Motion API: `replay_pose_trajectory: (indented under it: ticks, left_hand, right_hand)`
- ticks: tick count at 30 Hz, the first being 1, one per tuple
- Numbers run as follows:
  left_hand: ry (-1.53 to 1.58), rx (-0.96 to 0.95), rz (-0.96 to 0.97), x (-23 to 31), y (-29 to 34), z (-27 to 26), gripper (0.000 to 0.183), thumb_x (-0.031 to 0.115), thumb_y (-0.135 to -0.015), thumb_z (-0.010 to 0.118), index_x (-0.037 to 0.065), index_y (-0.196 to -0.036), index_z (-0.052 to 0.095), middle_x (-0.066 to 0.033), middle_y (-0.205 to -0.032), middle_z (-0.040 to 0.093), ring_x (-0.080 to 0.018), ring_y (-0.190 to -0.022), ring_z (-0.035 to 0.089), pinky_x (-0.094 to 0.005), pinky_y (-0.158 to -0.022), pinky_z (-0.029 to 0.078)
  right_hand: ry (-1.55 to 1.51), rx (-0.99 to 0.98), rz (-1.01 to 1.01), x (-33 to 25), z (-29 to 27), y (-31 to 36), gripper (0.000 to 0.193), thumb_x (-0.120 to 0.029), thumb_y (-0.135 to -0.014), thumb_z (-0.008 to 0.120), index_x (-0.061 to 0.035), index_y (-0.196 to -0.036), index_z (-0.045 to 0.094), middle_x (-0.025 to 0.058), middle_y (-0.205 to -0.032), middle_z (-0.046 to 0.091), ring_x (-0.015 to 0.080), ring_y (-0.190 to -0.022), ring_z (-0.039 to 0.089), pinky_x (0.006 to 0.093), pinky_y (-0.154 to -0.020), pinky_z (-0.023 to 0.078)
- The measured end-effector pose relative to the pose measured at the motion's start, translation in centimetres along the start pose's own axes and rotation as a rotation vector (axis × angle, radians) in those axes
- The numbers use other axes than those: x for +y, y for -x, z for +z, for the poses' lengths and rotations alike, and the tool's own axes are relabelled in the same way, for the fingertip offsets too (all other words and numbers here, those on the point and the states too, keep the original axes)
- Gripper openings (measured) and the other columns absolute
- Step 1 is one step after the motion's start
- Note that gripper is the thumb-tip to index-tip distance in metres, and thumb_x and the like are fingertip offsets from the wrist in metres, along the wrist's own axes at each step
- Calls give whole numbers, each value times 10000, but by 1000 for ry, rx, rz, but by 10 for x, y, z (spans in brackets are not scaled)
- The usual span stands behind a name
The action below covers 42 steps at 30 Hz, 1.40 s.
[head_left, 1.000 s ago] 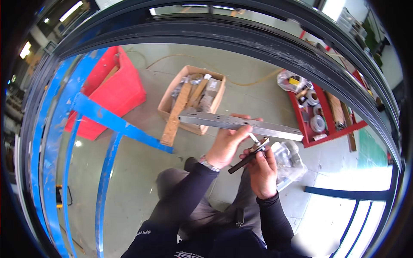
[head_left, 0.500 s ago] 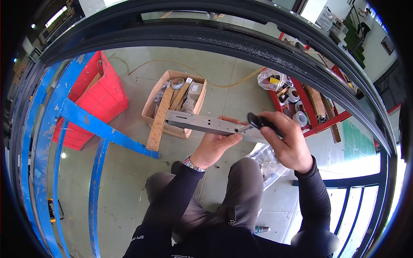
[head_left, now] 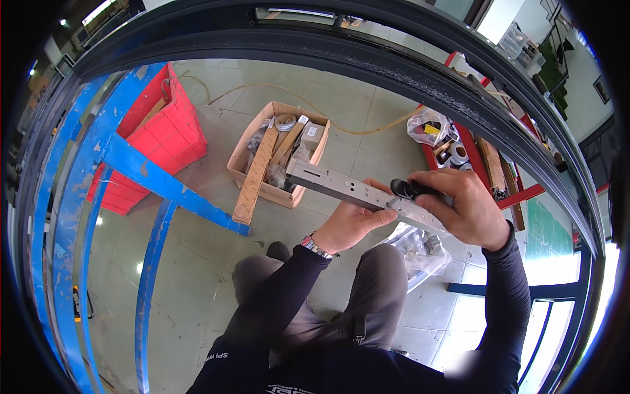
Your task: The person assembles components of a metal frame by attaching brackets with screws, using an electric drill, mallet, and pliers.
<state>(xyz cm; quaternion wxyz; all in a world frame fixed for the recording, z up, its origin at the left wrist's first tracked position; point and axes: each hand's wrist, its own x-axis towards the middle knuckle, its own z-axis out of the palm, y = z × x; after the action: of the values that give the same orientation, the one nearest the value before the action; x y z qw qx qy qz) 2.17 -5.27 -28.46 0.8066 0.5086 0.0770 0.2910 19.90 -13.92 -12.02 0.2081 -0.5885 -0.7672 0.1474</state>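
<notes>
A long silver metal bar [head_left: 335, 184] with small holes and a slot slants across in front of my knees. My left hand [head_left: 351, 226] is closed around its middle from below, thumb pressed on the near edge. The fingers of my right hand [head_left: 466, 207] are closed on a black handle-like piece [head_left: 405, 189] just above the bar's right part. Whether that piece is joined to the bar or only touches it, I cannot tell. My right hand hides part of the bar's right end.
A dark frame [head_left: 380, 59] arches across the top. On the left stand a blue metal stand [head_left: 144, 164] and a red bin [head_left: 180, 131]. A cardboard box [head_left: 239, 157] of parts has a wooden strip [head_left: 252, 184] across it. Rightward are a red rack [head_left: 476, 167] and a plastic bag [head_left: 423, 253].
Both hands and the bar sit further right in the picture, while the whole view has shifted too. The black piece lies lower over the bar, and its grey shaft no longer shows.
</notes>
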Motion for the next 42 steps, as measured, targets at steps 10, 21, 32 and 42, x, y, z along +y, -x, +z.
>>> replay_pose_trajectory:
  ticks: [10,21,32,42]
  left_hand:
    - [10,58,3,-6,-3,3,344,130,-922,719,58,-1166,486,6,-996,590,-42,-882,555,-208,-768,470]
    - [-309,154,118,-12,-3,2,345,141,-921,720,38,-1159,492,-27,-1080,626,-45,-877,568,-218,-748,469]
    - [-428,22,114,-9,1,9,282,201,-914,739,30,-1051,561,11,-867,545,-49,-730,501,-229,-639,423]
    - [-223,-33,22,-15,0,12,260,150,-933,711,73,-1067,502,47,-908,513,-24,-777,453,-204,-676,391]
  right_hand:
    - [-67,-19,184,-1,12,0,199,-83,-854,653,46,-1005,668,190,-687,647,275,-570,632,359,-558,482]
    - [-726,-129,406,15,23,13,493,-88,-895,578,44,-1355,457,103,-771,675,170,-655,650,287,-656,520]
    - [118,-16,32,22,14,7,433,-380,-734,873,12,-810,707,91,-644,625,171,-553,606,295,-520,465]
    - [-10,96,259,25,31,3,536,-471,-771,825,11,-637,631,55,-487,523,137,-412,451,304,-431,325]
